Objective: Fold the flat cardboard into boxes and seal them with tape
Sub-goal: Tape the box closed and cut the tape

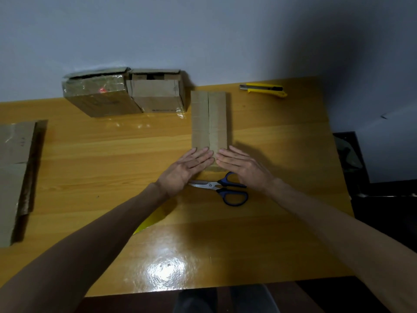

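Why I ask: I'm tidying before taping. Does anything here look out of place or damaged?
Two things. The tape-wrapped brown cardboard box at the back left looks crumpled, its top flaps uneven. The blue-handled steel scissors lie close by the near end of the flat brown cardboard, partly under the left hand and right hand pressing it.

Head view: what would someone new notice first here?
The left hand and right hand press flat on the near end of the folded cardboard mid-table. Blue-handled scissors lie just nearer the person. A tape-wrapped box and a plain box stand back left by the wall.
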